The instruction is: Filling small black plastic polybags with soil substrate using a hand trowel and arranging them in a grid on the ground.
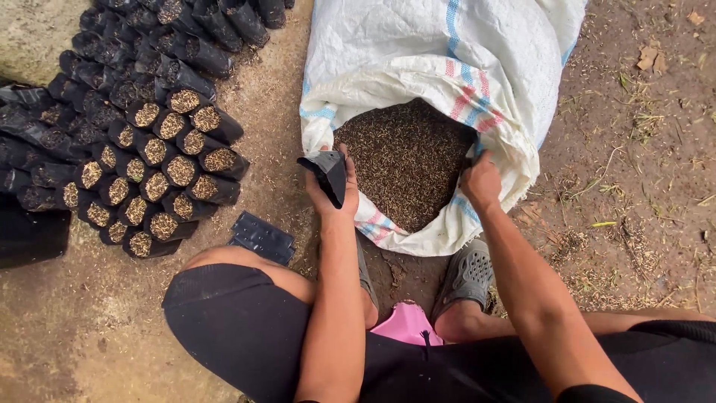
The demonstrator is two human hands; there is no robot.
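Bare dirt ground [634, 224], husk-strewn. Left hand [332, 195] grips an open black bag [328, 173] at the rim of a white sack [447, 60] of brown husk mix [406, 160]. Right hand [481, 183] is cupped, fingers in the mix. Filled bags [160, 168] are stacked left.

It was an outdoor plant nursery yard. Bare dirt ground [641, 149] lay scattered with straw, rows of filled black seedling bags [149, 164] stood packed together, and a white woven sack [447, 60] lay open, full of husk mix [406, 160].
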